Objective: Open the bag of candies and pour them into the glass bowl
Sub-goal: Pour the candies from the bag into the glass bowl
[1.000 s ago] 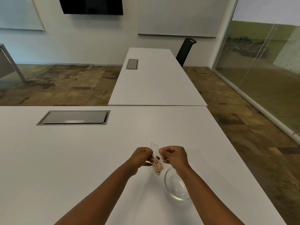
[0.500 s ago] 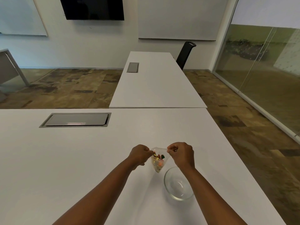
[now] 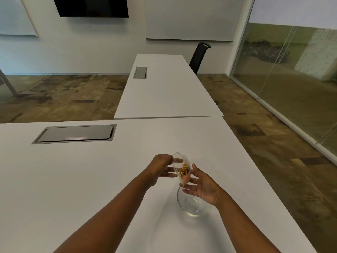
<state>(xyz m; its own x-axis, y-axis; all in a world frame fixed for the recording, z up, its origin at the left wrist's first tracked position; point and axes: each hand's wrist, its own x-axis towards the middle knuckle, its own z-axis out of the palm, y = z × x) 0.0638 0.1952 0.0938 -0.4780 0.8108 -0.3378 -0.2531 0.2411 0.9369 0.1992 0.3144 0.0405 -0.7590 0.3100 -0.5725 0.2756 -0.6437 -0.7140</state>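
Clear plastic is what I see between my two hands: a small transparent bag (image 3: 180,168) held up above the white table (image 3: 73,179), with gold-wrapped and orange candies (image 3: 183,171) gathered in its lower half. My left hand (image 3: 162,168) pinches the upper left edge of the bag between thumb and fingers, its other fingers stretched out beneath. My right hand (image 3: 201,186) is spread wide, palm turned toward the bag, the fingertips (image 3: 182,185) at the bag's lower corner; I cannot tell whether they actually press on it or only hover against it. The bag hangs tilted, its top corner pointing away from me and its bottom pointing down toward the bowl.

Just below the right hand sits the round clear glass bowl (image 3: 191,207) on the table, partly hidden by my right wrist. I see no candies in the part of the bowl that shows. The bag is above the bowl's far rim and apart from it.

Farther off on the table, to my left, a grey rectangular cable hatch (image 3: 74,133) lies flush with the surface. A second white table (image 3: 167,92) butts against mine, with a black chair (image 3: 198,56) behind it.
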